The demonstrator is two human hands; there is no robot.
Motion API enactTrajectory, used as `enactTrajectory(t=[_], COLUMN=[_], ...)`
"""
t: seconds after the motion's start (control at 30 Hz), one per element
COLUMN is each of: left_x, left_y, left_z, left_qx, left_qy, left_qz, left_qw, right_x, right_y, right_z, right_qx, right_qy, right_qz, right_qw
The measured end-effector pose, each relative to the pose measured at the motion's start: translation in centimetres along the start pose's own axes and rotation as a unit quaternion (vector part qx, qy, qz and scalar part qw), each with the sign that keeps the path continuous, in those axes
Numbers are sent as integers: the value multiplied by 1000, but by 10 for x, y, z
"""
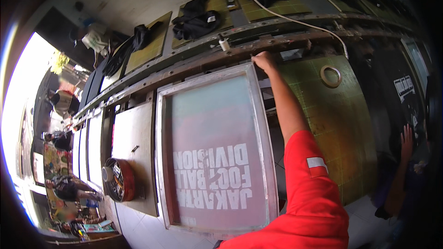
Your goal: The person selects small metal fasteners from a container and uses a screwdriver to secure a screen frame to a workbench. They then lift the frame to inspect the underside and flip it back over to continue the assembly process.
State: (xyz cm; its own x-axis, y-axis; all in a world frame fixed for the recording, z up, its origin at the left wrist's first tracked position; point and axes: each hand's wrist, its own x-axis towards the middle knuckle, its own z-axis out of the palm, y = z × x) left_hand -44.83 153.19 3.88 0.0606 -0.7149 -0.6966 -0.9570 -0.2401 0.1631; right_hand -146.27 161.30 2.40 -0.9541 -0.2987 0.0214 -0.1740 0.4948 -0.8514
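My right arm, in a red sleeve, reaches forward over the right side of a screen-printing frame (pixel 257 110). At its end my right hand (pixel 263 61) is closed, beside the frame's far right corner and against the long metal rail (pixel 184 67). What the fingers hold there is too small to make out. The frame has pale metal edges and a translucent mesh (pixel 212 106) with large block lettering at its near end. A small white bottle (pixel 224 44) stands on the rail, left of my hand. My left hand is not in view.
Right of the frame lies a yellow-green board (pixel 341 124) with a tape roll (pixel 331 76). On the left, a red tub (pixel 121 180) rests on a pale board (pixel 134 131). Black garments (pixel 196 23) lie beyond the rail. Another person's hand (pixel 406 143) shows far right.
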Motion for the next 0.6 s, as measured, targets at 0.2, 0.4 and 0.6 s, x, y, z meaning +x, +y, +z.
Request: enactTrajectory(t=[0.2, 0.4, 0.6], left_x=[-38, -45, -35], left_y=[-69, -83, 108], left_z=[7, 15, -58], left_qx=[-32, -53, -162], left_qy=[16, 143, 206], left_qz=[-10, 118, 360], left_qw=[999, 981, 896], right_x=[-34, -192, -428], right_y=[-9, -3, 19], right_z=[-41, -68, -105], right_qx=[42, 390, 433], right_qy=[194, 30, -13], right_qz=[-51, 39, 221], right_qw=[979, 920, 874])
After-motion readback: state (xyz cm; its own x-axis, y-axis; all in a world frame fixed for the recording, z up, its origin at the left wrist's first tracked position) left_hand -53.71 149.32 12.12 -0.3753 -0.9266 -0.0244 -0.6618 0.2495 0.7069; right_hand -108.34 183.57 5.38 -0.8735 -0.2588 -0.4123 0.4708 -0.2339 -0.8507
